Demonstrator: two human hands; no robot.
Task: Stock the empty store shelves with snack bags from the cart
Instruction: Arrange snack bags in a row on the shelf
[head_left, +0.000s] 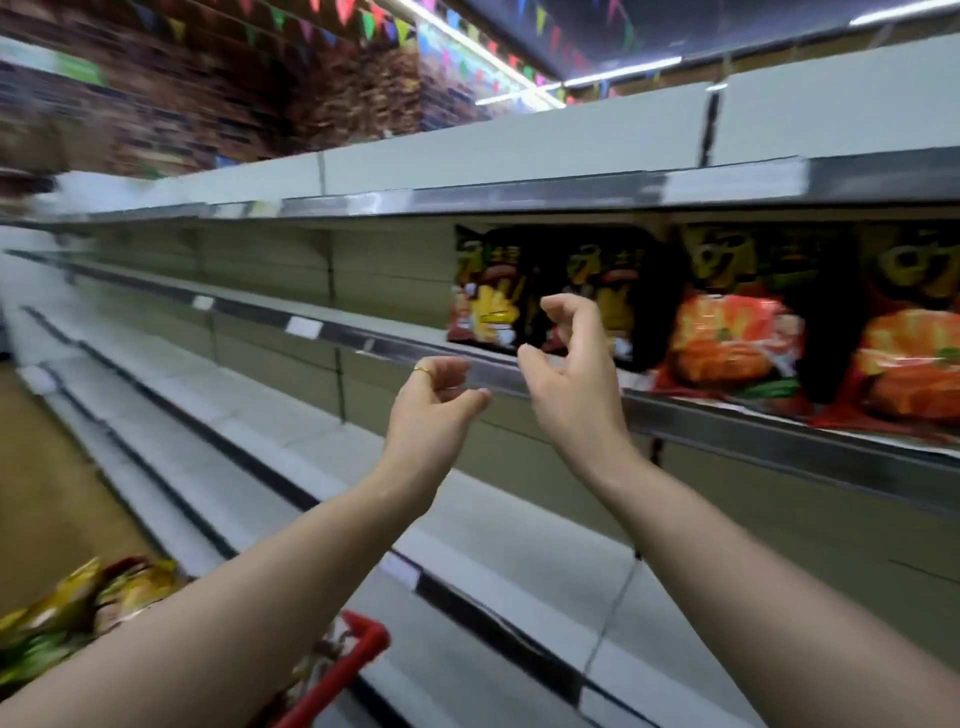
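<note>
Several snack bags stand upright on the second shelf (363, 340) at the right; the leftmost is a dark bag (485, 291) with yellow print, and orange-fronted bags (727, 332) follow to its right. My right hand (566, 364) hovers just in front of the dark bags, fingers loosely curled, holding nothing. My left hand (434, 402), with a gold ring, hangs lower and to the left before the shelf edge, fingers loosely curled and empty. At the bottom left a red cart (358, 654) holds yellow and green snack bags (83, 603), partly hidden by my left forearm.
Long grey shelves (270, 415) run away to the left below and above the stocked row, with white price tags (304, 327) on the rails. The brown aisle floor (47, 493) lies at the left. Coloured pennants hang under the ceiling.
</note>
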